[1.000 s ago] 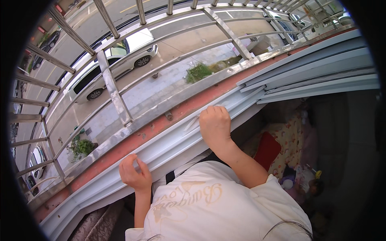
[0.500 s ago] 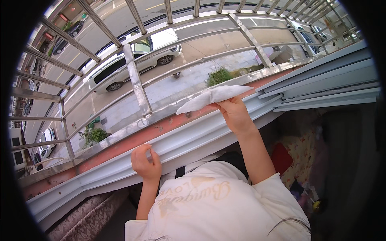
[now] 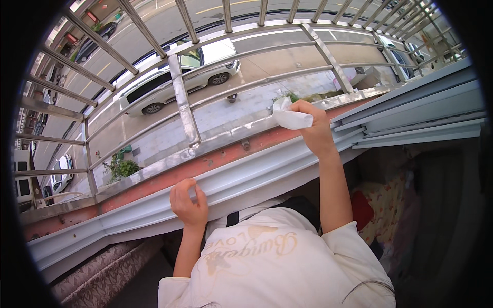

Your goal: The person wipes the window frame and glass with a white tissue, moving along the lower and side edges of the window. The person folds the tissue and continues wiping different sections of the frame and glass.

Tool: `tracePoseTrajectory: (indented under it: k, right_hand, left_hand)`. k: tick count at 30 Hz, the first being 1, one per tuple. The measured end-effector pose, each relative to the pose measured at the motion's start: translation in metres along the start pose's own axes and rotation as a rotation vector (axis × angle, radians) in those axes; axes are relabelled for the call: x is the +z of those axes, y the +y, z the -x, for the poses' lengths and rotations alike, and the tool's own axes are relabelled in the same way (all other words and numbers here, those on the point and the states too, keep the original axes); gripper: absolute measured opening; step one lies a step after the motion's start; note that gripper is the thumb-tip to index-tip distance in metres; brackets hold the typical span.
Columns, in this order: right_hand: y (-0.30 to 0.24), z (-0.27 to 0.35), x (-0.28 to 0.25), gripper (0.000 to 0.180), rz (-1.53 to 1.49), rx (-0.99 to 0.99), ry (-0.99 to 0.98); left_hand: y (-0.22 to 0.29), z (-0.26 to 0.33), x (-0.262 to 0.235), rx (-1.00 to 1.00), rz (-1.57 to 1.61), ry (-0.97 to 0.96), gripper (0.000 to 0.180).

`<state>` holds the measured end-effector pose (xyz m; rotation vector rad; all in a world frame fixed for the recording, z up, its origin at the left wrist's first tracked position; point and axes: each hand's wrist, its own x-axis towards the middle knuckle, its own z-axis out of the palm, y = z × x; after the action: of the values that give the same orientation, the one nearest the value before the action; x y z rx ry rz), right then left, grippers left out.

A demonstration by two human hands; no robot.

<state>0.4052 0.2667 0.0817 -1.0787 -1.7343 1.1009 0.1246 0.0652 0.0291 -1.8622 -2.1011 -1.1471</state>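
Your right hand (image 3: 314,131) is raised over the window track (image 3: 246,177), fingers closed around a crumpled white cloth (image 3: 288,116) that sticks out to the left, just above the red ledge (image 3: 205,167). Your left hand (image 3: 189,200) rests on the near edge of the track, fingers curled over it. Metal bars (image 3: 182,102) stand beyond; a white car (image 3: 174,84) sits on the street below.

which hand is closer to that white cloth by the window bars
Right. The right hand grips the white cloth at the metal bars. The left hand rests lower down on the window track, well apart from the cloth.
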Motion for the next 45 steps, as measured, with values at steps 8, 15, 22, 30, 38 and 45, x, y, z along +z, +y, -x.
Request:
tracePoseTrajectory:
  k: [8, 15, 22, 30, 38, 45]
  right_hand:
    - [-0.005, -0.01, -0.035, 0.019, -0.339, 0.083, -0.1]
    - [-0.025, 0.0, -0.03, 0.012, -0.151, 0.088, 0.091]
    - [-0.006, 0.064, 0.001, 0.015, -0.504, 0.202, -0.05]
    - [0.004, 0.121, -0.002, 0.016, -0.615, 0.218, 0.023]
    - [0.009, 0.153, -0.006, 0.013, -0.66, 0.24, 0.146]
    - [0.009, 0.16, -0.01, 0.008, -0.623, 0.199, 0.128]
  left_hand:
    - [0.018, -0.014, 0.001, -0.059, 0.173, -0.036, 0.022]
    - [0.037, -0.051, 0.019, -0.098, 0.333, -0.127, 0.024]
    - [0.099, -0.146, 0.04, 0.152, 0.46, -0.189, 0.029]
    - [0.266, -0.213, 0.106, 0.415, 0.814, -0.434, 0.055]
    - [0.319, -0.216, 0.148, 0.285, 0.972, -0.625, 0.035]
    - [0.308, -0.22, 0.138, 0.26, 0.917, -0.724, 0.047]
